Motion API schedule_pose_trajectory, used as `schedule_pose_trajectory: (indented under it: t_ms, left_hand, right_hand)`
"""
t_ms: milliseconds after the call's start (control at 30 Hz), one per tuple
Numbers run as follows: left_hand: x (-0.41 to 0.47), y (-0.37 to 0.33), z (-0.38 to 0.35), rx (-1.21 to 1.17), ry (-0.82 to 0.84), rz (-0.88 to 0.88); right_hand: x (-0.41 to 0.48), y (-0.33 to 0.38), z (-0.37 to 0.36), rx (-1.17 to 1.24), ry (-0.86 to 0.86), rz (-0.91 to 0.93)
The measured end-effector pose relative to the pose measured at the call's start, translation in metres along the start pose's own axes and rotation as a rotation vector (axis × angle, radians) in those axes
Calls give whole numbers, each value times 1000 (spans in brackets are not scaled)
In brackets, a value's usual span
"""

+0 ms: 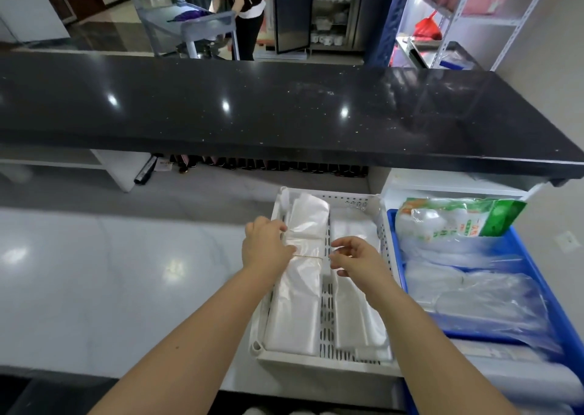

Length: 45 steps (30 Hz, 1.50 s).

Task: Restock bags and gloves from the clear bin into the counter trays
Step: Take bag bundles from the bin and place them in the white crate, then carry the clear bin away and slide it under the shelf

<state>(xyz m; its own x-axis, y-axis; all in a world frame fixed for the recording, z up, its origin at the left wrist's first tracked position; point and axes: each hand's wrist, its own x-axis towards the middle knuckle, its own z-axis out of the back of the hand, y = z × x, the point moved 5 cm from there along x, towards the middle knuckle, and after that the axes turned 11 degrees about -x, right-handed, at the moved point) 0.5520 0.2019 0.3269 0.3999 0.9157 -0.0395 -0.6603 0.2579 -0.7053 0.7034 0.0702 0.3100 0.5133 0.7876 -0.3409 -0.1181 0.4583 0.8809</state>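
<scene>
A white perforated tray [325,359] on the pale counter holds two long bundles of clear plastic bags. The left bundle [298,301] is cinched by a thin rubber band [308,257]. My left hand [265,245] pinches the bundle and the band at its left edge. My right hand [354,258] is at the band's right end with curled fingers; whether they grip the band is unclear. The right bundle [355,316] lies flat beside it. To the right, a blue tray [396,240] holds clear packs of gloves [474,291] and a green-printed pack [455,221].
A black raised countertop [284,111] overhangs the far side of the trays. A pale marble-like counter surface [110,282] stretches to the left. Beyond the counter, a person stands at a grey cart [189,25]; metal shelving [458,19] stands at the back right.
</scene>
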Motion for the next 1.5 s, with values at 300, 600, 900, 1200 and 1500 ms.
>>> schedule_pose_trajectory:
  t_ms: [300, 600, 900, 1200, 1500]
  left_hand:
    - [-51, 16, 53, 209, -197, -88]
    - [-156, 98, 137, 341, -362, 113]
    - [-305, 215, 216, 336, -409, 248]
    - [-395, 315, 288, 356, -362, 150]
    - [-381, 384, 275, 343, -176, 136]
  right_hand:
    - [-5, 71, -56, -421, 58, 454]
    - [-66, 108, -163, -745, 199, 863]
    - [-212, 97, -283, -923, 275, 1083]
    - [-332, 58, -400, -922, 192, 1038]
    - [-327, 17, -451, -1119, 234, 928]
